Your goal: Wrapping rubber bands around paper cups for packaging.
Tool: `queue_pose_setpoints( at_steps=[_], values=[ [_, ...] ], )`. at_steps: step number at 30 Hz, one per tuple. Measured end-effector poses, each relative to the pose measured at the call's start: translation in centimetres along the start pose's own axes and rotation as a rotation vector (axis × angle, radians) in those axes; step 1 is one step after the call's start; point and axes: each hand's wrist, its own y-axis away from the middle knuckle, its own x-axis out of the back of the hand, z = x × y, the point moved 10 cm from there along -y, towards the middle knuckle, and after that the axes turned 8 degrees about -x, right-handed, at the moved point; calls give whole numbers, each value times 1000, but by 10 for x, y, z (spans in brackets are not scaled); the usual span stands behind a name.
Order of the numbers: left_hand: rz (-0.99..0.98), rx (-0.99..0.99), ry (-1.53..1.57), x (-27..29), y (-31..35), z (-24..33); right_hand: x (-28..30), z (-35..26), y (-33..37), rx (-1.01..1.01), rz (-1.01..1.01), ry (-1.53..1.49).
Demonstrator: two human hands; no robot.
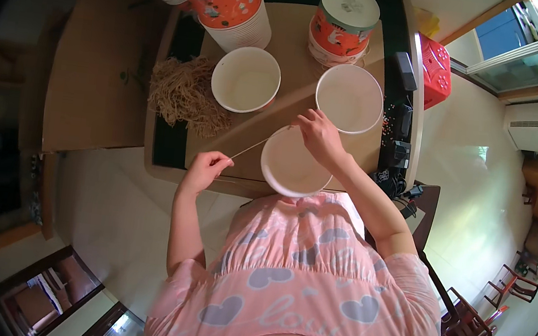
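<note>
A thin light-brown string (249,149) runs taut from my left hand (204,171) up to the rim of a white paper bucket (290,170). My left hand pinches its lower end, left of the bucket. At the bucket's far rim, my right hand (319,138) has its fingers pressed together where the string reaches it. Those fingertips partly hide what they grip. The bucket stands close to my lap, tilted, with its open mouth up. Two more white-lined buckets stand beyond it, one (246,79) to the left and one (350,99) to the right.
A tangled bundle of brown strings (184,94) lies at the table's left. Farther back are an upside-down orange-and-green bucket stack (225,8) and another (343,29). Black adapters and cables (399,154) line the right edge, near a red plastic stool (433,70). A cardboard box (97,66) stands left.
</note>
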Motion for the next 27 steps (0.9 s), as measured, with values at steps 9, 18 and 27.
queue_pose_setpoints(
  at_steps=[9, 18, 27],
  values=[
    [-74, -156, 1298, -73, 19, 49, -42, -96, 68, -97, -783, -508],
    [-72, -65, 1262, -94, 30, 27, -30, -33, 126, -467, -803, -1132],
    [-100, 35, 1120, -113, 24, -1, -3, 16, 144, -258, -492, -174]
  ],
)
